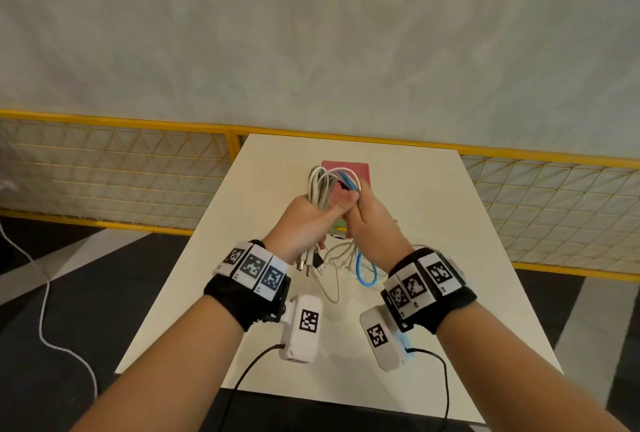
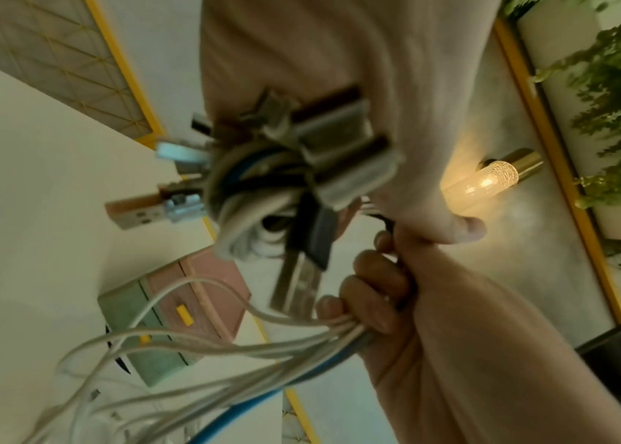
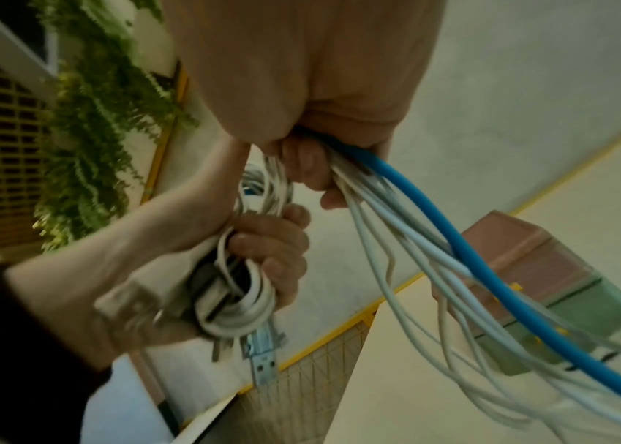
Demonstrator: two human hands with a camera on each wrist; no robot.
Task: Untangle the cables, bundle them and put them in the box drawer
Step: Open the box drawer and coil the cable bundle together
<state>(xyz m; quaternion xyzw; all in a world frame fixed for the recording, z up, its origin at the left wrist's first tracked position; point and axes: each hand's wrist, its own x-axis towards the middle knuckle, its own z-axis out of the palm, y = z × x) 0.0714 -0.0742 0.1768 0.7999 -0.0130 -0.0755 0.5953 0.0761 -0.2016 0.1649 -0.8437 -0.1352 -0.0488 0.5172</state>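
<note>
Above the table's middle my left hand (image 1: pixel 304 220) grips a coiled bundle of white cables (image 1: pixel 320 189), its loops standing up over the fist and several USB plugs (image 1: pixel 308 263) hanging below. The same bundle (image 2: pixel 248 207) fills the left wrist view, plugs sticking out. My right hand (image 1: pixel 367 220) grips the loose strands beside it, among them a thick blue cable (image 3: pixel 464 249) and several white ones (image 3: pixel 396 240) that trail down onto the table. Behind the hands stands the pink and green box with drawers (image 1: pixel 346 168), partly hidden; its yellow handles show on the box (image 2: pixel 187 312).
The cream table (image 1: pixel 433 224) ends at a yellow-framed mesh railing (image 1: pixel 121 168). A blue cable loop (image 1: pixel 365 272) and slack white strands lie on the table under my wrists. A white cord (image 1: pixel 41 310) runs over the dark floor at left.
</note>
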